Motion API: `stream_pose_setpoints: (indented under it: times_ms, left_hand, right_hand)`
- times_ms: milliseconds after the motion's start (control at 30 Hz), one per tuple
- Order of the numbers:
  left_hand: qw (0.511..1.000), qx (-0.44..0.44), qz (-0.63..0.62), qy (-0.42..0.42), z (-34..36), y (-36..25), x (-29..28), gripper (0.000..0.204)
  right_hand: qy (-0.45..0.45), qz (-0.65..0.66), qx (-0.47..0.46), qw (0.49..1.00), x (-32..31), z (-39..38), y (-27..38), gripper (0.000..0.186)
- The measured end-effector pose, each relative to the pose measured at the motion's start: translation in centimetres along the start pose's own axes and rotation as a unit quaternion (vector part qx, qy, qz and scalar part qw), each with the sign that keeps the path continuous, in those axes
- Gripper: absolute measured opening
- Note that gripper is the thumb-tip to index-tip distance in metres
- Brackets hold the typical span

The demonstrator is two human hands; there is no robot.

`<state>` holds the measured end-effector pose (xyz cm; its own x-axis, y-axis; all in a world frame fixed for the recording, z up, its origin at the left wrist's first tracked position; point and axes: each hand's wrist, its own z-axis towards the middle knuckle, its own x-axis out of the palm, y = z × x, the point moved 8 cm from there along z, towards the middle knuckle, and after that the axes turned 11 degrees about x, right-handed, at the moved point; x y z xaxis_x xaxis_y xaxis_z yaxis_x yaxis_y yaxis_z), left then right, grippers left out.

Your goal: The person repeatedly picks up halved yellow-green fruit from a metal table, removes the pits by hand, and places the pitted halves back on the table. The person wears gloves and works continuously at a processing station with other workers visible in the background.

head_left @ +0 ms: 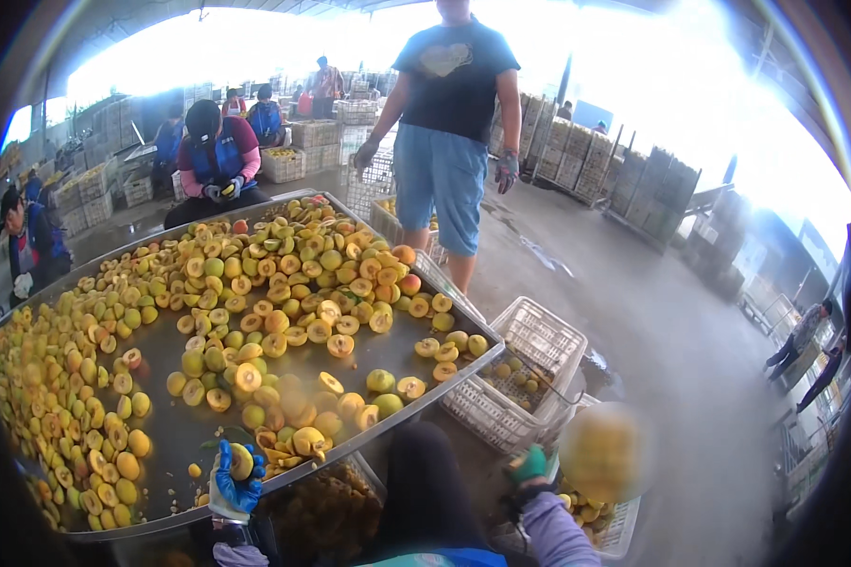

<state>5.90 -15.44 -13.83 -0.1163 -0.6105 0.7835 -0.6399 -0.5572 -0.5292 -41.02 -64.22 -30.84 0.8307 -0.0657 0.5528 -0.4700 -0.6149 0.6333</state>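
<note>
While the blue-gloved left grip (235, 484) pinches a yellow stone fruit (241, 462) at the near edge of the metal surface (172, 430), the green-gloved right grip (529, 466) is too blurred to tell its state; a round smear partly hides the white crate (625, 525) beyond it.

I note a standing person (452, 109) in a dark T-shirt (449, 80) and blue shorts (437, 180). Left of that, I record a seated person (208, 161) wearing a blue vest (229, 156). Tall crate stacks (577, 161) line the right background, behind grey floor (633, 283) bearing a shiny streak (548, 257). A distant person (802, 335) at far right appears too small for me to detail.
</note>
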Motion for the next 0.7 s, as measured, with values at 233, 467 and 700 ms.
stream_pose_setpoints:
  times_ms: [233, 467, 700]
  left_hand:
    - [0.992, 0.114, 0.044, -0.044, 0.4, -2.3, 0.1, 0.034]
    - [0.919, 0.184, 0.346, 0.053, 2.2, -1.8, -1.3, 0.02]
    - [0.69, 0.335, 0.62, 0.163, 1.1, -4.2, 2.8, 0.025]
  right_hand:
    - [0.174, -0.201, 0.062, 0.962, 30.3, -14.9, -8.3, 0.031]
    - [0.288, -0.295, 0.107, 0.905, 39.8, -20.1, -19.6, 0.033]
    - [0.317, -0.44, 0.187, 0.819, 43.2, -21.6, -26.0, 0.033]
